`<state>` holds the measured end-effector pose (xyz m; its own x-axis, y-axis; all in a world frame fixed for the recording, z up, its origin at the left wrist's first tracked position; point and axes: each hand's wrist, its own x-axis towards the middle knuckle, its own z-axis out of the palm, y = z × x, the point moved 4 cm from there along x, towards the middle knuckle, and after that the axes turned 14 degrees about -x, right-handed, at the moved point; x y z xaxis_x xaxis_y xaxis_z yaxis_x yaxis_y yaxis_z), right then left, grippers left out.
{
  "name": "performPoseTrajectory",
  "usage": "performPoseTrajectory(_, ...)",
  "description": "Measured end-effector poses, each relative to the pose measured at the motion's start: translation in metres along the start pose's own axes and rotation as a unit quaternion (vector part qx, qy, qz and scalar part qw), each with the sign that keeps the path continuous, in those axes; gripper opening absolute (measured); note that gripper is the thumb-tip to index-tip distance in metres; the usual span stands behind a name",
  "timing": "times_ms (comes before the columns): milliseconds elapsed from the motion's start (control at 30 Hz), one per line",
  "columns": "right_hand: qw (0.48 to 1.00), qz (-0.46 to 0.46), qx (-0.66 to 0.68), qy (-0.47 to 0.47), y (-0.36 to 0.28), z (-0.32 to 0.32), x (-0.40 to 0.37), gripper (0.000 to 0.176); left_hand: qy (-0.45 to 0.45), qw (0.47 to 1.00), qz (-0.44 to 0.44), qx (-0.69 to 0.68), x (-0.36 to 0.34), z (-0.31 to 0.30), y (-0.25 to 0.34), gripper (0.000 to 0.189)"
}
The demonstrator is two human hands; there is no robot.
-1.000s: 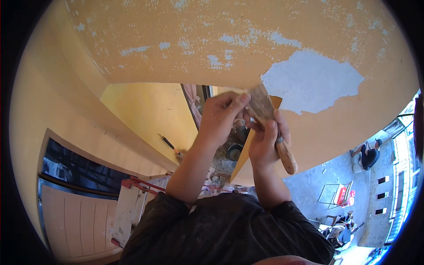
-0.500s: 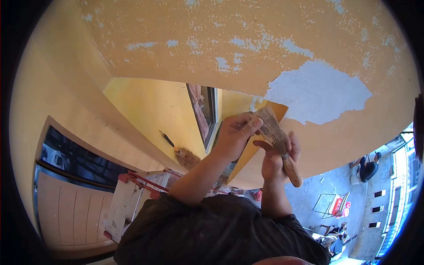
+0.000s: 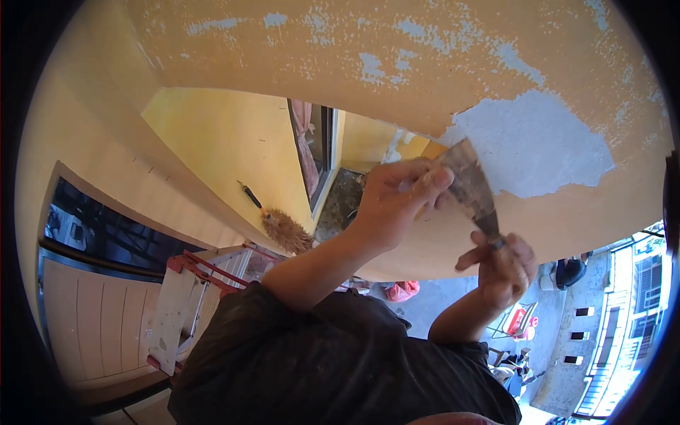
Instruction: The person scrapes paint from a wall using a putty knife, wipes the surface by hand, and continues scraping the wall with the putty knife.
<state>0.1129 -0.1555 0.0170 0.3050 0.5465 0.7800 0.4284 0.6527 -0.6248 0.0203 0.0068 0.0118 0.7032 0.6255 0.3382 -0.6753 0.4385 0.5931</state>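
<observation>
My right hand (image 3: 504,269) is wrapped round the wooden handle of a scraper (image 3: 473,185), whose wide blade points up and to the left. The blade is dirty, with pale and brown smears. My left hand (image 3: 400,198) is closed in a pinch at the blade's left edge, thumb on the near face; its other fingertips are partly hidden. Behind the blade lies a bare whitish patch (image 3: 545,145) in the orange-painted surface (image 3: 340,64), which has more small flaked spots around it.
A stepladder (image 3: 177,304) with red fittings stands at the lower left. A brown fluffy duster (image 3: 285,230) is beside the yellow wall, left of a curtained window (image 3: 312,149). Below are a pink bag (image 3: 402,290), a folding chair with red things (image 3: 520,320) and another person (image 3: 570,273).
Both hands and the scraper have shifted right, the right hand also lower. My left hand remains at the blade. The view has moved, raising the bare patch slightly and uncovering the pink bag.
</observation>
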Motion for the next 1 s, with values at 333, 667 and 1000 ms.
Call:
performPoseTrajectory(333, 0.996, 0.062, -0.059, 0.033, 0.012, 0.013, 0.028, 0.03, 0.048, 0.993, 0.081, -0.075, 0.016, -0.009, 0.001, 0.027)
performPoseTrajectory(667, 0.994, 0.108, -0.02, 0.011, 0.009, -0.001, 0.011, 0.039, 0.007, 0.997, 0.064, 0.045, 0.007, -0.012, -0.003, 0.028)
performPoseTrajectory(1000, 0.864, 0.087, -0.47, -0.16, -0.05, 0.023, 0.062, 0.065, 0.011, 0.997, 0.077, 0.014, 0.004, -0.005, -0.015, 0.03)
